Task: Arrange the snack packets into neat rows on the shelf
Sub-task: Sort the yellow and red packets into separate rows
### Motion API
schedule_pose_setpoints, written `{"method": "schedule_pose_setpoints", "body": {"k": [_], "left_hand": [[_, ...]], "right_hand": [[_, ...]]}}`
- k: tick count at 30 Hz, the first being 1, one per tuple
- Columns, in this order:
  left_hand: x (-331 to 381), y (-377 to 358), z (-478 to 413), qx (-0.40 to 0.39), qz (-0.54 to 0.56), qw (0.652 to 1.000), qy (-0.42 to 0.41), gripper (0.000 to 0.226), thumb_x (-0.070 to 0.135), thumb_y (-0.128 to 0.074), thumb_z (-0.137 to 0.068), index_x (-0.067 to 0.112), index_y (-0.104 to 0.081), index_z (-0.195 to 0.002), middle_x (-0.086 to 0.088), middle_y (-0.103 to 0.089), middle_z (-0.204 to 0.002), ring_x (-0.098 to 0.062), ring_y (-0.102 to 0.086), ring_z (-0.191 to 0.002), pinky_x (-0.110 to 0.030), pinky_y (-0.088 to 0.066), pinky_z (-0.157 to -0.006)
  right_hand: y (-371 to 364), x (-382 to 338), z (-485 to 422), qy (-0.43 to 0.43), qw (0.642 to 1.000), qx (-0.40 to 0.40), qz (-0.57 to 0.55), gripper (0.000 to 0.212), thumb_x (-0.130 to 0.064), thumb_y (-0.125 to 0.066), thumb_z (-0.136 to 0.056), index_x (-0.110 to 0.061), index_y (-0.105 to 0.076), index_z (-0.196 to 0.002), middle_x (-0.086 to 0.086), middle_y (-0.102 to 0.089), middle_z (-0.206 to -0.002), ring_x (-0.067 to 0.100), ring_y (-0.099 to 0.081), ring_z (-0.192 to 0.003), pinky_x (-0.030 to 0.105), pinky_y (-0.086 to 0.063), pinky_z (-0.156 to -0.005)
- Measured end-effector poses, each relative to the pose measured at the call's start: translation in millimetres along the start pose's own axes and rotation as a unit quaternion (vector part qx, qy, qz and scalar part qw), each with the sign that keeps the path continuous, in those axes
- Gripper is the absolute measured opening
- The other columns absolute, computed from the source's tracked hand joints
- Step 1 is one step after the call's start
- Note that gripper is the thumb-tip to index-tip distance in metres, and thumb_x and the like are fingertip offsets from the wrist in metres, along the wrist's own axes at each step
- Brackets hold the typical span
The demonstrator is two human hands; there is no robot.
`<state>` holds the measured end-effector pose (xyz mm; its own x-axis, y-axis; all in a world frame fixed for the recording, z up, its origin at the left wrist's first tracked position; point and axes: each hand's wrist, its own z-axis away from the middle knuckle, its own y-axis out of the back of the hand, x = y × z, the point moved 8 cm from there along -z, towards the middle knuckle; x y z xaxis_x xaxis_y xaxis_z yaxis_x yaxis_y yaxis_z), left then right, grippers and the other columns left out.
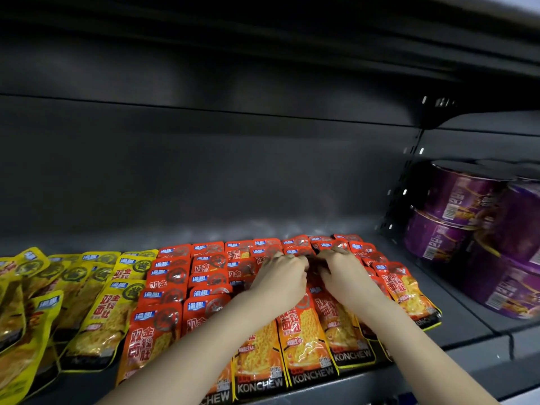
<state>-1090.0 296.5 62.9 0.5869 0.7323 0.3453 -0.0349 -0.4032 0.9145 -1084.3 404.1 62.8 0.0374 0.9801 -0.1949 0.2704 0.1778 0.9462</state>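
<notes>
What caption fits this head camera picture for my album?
Two hands tidying red snack packets on a shop shelf.

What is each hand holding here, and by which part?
Both hands, left and right, have fingers on the red packets near their top edges; whether anything is gripped cannot be told.

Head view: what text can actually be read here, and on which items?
"KONCHEW": bottom edge of the red packets.
"双金钱面肚", roughly: large characters on the red packets and yellow packets.
Blue corner logo on both: too small.
Purple tubs: barcodes and print blurred, unreadable.
</notes>
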Motion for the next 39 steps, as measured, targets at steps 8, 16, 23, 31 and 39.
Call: {"method": "schedule_pose_setpoints", "body": {"k": [8,16,23,31,39], "left_hand": [[7,-6,8,-0.021,-0.037,0.998,-0.034,0.030,0.023,-0.037,-0.099,0.012,-0.062,-0.111,-0.007,-0.060,-0.115,-0.027,-0.045,-0.112,-0.041,-0.039,-0.096],[15,-2,15,-0.034,-0.065,0.996,-0.052,0.032,0.026,-0.037,-0.099,0.013,-0.055,-0.121,-0.005,-0.052,-0.124,-0.026,-0.036,-0.120,-0.044,-0.032,-0.102],[-25,60,27,0.093,-0.060,0.994,-0.001,0.029,0.020,-0.040,-0.096,0.023,-0.058,-0.118,0.001,-0.058,-0.121,-0.023,-0.045,-0.117,-0.038,-0.038,-0.098],[-98,91,61,0.102,-0.027,0.989,0.100,0.024,0.022,-0.043,-0.096,0.026,-0.063,-0.110,0.004,-0.064,-0.113,-0.019,-0.056,-0.108,-0.037,-0.046,-0.090],[-111,81,89,0.070,-0.021,0.992,0.098,0.024,0.027,-0.044,-0.096,0.029,-0.058,-0.116,0.009,-0.059,-0.122,-0.014,-0.055,-0.112,-0.034,-0.046,-0.091]], "right_hand": [[10,0,19,0.017,0.994,-0.034,0.098,0.025,-0.027,-0.045,-0.092,-0.021,-0.059,-0.112,0.001,-0.062,-0.117,0.027,-0.048,-0.117,0.035,-0.036,-0.091],[9,-1,23,0.026,0.995,-0.039,0.093,0.028,-0.013,-0.043,-0.092,-0.022,-0.056,-0.115,-0.001,-0.061,-0.118,0.026,-0.047,-0.117,0.034,-0.035,-0.089],[26,-16,18,0.037,0.999,0.027,0.010,0.016,-0.022,-0.049,-0.094,-0.025,-0.064,-0.098,-0.006,-0.064,-0.106,0.023,-0.057,-0.105,0.037,-0.040,-0.085],[20,-67,17,0.093,0.994,0.031,-0.036,0.013,-0.023,-0.053,-0.092,-0.026,-0.065,-0.089,-0.009,-0.066,-0.099,0.020,-0.060,-0.099,0.036,-0.044,-0.082],[-7,-122,16,0.131,0.991,-0.023,-0.020,0.016,-0.028,-0.048,-0.093,-0.029,-0.062,-0.101,-0.006,-0.062,-0.109,0.019,-0.056,-0.108,0.034,-0.042,-0.088]]}}
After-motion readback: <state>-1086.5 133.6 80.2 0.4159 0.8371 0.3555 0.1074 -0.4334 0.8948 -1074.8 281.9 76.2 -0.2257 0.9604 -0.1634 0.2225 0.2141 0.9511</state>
